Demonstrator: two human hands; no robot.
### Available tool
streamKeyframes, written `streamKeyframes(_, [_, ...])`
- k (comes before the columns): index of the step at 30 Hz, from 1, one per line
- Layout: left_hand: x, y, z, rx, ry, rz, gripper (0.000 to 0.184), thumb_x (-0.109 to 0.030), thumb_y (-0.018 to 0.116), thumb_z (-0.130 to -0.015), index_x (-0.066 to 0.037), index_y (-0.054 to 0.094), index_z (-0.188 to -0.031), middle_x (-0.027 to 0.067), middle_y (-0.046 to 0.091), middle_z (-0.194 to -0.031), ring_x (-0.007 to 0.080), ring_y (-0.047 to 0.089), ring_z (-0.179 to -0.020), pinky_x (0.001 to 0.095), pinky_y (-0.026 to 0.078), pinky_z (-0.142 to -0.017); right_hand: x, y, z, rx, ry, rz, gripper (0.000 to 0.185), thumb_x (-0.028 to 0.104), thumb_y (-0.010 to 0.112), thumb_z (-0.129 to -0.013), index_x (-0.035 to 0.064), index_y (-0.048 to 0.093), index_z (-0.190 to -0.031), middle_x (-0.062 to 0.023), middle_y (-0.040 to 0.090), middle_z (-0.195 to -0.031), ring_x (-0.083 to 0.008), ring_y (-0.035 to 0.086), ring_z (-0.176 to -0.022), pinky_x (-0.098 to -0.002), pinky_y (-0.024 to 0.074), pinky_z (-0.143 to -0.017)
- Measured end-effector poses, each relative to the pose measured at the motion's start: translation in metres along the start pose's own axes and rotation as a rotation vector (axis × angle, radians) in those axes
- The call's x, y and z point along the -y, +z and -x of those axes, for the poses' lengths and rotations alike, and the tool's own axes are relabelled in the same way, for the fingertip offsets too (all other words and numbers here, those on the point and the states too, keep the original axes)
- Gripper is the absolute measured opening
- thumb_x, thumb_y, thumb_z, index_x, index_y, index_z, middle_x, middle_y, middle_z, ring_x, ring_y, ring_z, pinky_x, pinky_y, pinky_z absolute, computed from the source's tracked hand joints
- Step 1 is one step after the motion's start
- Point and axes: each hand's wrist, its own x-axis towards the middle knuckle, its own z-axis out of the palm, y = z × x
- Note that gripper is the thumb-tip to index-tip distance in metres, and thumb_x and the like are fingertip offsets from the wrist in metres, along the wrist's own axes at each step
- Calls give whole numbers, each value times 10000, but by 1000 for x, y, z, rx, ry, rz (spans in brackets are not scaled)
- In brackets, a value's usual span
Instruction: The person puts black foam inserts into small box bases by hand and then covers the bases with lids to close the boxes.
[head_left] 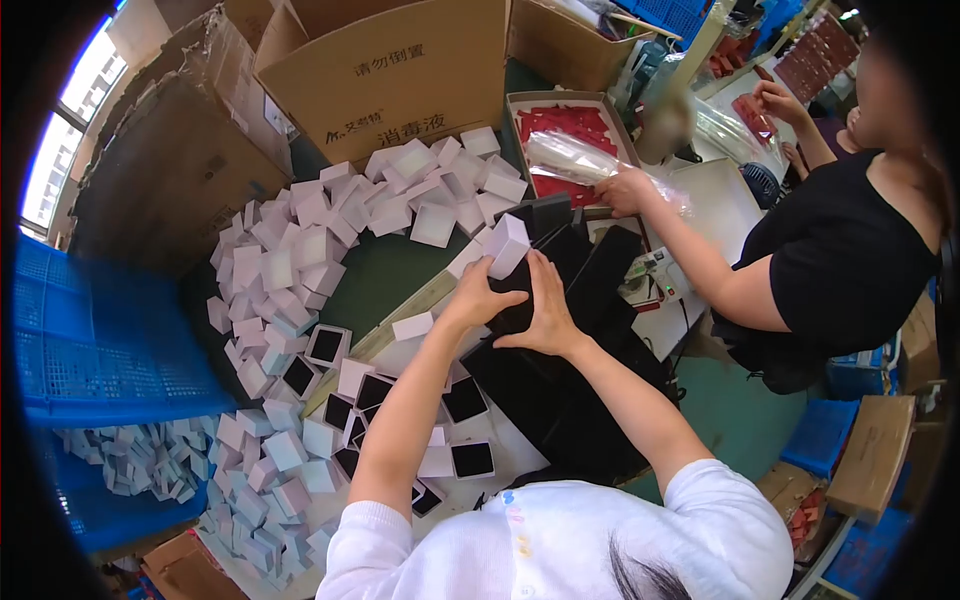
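A small white box [507, 246] is held up between my two hands, above a pile of black pieces [570, 350]. The fingertips of my left hand [480, 293] press on its left lower side. My right hand [547, 305] has its fingers against the box's lower right edge, thumb stretched toward the left thumb. Below my left forearm lie several open boxes with black inserts [465, 399], and a loose white lid [412, 326] rests near my left wrist.
Many white boxes [290, 255] are heaped at the left and back. Large cartons [390, 80] stand behind them, with blue crates [110, 340] at far left. A co-worker [830, 250] at right reaches over a tray of red pieces [575, 125], a hand on clear plastic bags.
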Motion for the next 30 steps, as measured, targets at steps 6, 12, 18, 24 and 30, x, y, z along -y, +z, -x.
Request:
streamKeyframes(6, [-16,9,12,25,-18,-214,808,-373,832,-629,17,502,-1255,287,582,-1165,434,567,-1094,462,470,-936,-17,10,7,-52,42,-250,994,698,412,-885,16,67,-1521,-195,184,-1559,-376,172,-1442,-487,113,-1169])
streamKeyframes(12, [1,44,62,-350,-54,-207,502,-175,730,-737,-11,513,-1159,300,593,-1076,473,558,-1030,509,459,-885,-17,23,7,-95,41,-491,935,643,438,-913,6,112,-1514,-223,321,-1498,-358,289,-1401,-445,169,-1156])
streamKeyframes(18, [49,7,101,-769,-132,496,420,-93,714,-820,34,542,-1181,104,636,-1089,205,613,-956,319,480,-867,-17,20,4,-149,43,-273,818,481,589,-885,-1,261,-1457,-211,440,-1407,-364,362,-1350,-439,250,-1127])
streamKeyframes(24, [-23,-9,117,-694,32,650,320,-67,702,-834,42,573,-1106,98,642,-1024,180,614,-910,305,491,-829,91,-28,-17,-84,-150,-397,747,318,793,-741,43,457,-1349,-176,381,-1443,-369,403,-1316,-440,332,-1102])
streamKeyframes(30, [-67,9,136,-399,123,720,371,-65,699,-839,26,543,-1162,95,635,-1050,181,619,-934,306,492,-842,98,-75,12,-111,-36,-394,712,238,874,-655,84,540,-1265,-172,368,-1437,-308,525,-1212,-386,497,-945])
